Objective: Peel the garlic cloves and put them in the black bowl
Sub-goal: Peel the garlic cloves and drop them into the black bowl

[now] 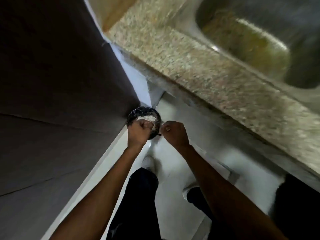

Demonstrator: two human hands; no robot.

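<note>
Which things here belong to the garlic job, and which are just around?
Job: black bowl holding pale pieces, left hand curled over it, right hand pinching something small beside it.

Around: granite counter, steel sink, white shoe.

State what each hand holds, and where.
Left hand grips the black bowl at its near rim. Right hand is curled; whether it holds anything cannot be told.

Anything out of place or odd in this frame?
Yes. The black bowl, with pale contents, is held out in the air above the floor, not resting on the granite counter beside the sink. The left hand grips it; the right hand is curled beside it. The frame is motion-blurred.
</note>
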